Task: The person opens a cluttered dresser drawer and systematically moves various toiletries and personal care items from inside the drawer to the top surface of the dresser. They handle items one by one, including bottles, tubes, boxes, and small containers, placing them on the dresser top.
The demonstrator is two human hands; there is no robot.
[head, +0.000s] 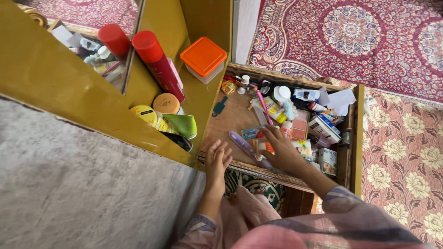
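The drawer (353, 138) stands pulled out, crammed along its right side, with bare wood at its left. The right hand (281, 152) lies spread over a small packet (264, 145) beside the purple brush (251, 151), holding nothing yet. The left hand (217, 161) rests open-fingered on the front edge (empty). Sorting looks barely begun; free room is only that bare left patch

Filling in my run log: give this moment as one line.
left hand: open, on drawer front edge | right hand: in drawer, on small items beside purple comb | red spray can on shelf
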